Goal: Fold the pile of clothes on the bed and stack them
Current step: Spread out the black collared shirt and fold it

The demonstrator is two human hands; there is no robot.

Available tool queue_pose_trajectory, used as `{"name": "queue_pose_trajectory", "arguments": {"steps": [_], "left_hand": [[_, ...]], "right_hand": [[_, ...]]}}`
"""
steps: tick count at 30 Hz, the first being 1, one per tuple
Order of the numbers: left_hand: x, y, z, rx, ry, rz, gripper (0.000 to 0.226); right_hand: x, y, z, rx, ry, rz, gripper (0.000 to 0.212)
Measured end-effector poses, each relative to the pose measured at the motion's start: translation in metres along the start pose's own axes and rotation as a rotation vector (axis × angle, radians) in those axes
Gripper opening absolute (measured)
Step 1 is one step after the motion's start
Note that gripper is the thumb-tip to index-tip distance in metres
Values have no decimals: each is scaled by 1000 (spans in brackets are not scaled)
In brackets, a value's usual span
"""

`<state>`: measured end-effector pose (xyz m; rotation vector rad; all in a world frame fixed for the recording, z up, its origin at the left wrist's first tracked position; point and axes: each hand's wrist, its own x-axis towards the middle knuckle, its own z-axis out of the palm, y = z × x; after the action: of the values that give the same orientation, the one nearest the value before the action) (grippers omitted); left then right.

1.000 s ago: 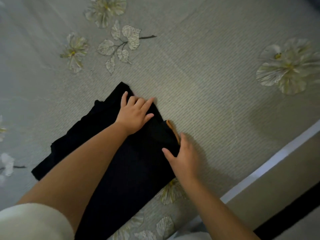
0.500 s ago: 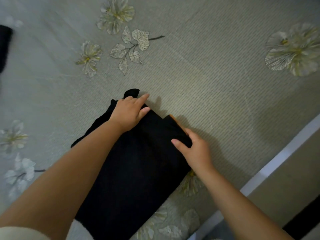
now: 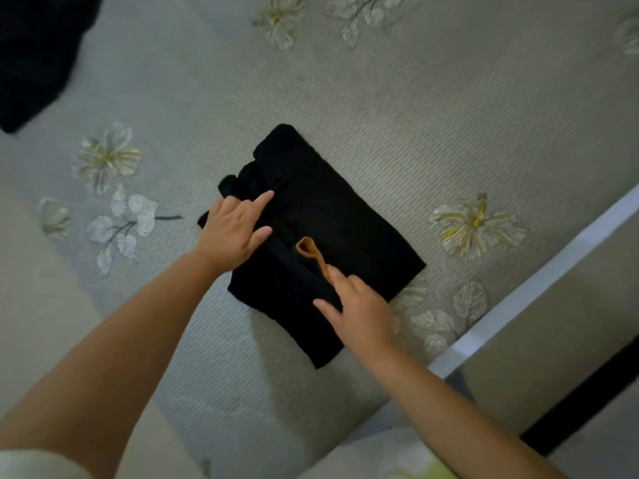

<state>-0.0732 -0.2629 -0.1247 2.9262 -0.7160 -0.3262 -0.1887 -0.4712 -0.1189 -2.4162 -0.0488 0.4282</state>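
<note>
We see the black garment [image 3: 321, 243] running lengthwise between both hands, left hand [image 3: 233, 233] gripping its far-left edge, right hand [image 3: 359, 309] resting with loose fingers on its near edge.

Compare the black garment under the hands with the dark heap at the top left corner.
The black garment is folded into a neat rectangle; the dark heap is loose and cut off by the frame. Both the left hand and right hand touch the garment; nothing touches the heap. Both lie on the floral bedspread.
</note>
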Motion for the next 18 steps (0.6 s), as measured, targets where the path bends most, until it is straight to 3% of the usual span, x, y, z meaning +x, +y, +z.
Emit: {"name": "queue_pose_trajectory", "arguments": {"steps": [6,9,12,14,18], "left_hand": [[-75,-25,60,0,-163,-137,83],[-93,-24,65,-44,-161,-208,85],[-96,-23,59,-107,-128,-266,85],[-90,-21,55,-120,-40,-284,81],[-57,4,44,-203,70,-262,77]], "right_hand": [[-34,-4,71,-143,-25,-96,66],[-41,0,68,-152,-1,-151,46],[-46,13,54,-165,43,-190,48],[-50,26,45,-85,145,-96,46],[-45,42,34,27,304,288,57]]}}
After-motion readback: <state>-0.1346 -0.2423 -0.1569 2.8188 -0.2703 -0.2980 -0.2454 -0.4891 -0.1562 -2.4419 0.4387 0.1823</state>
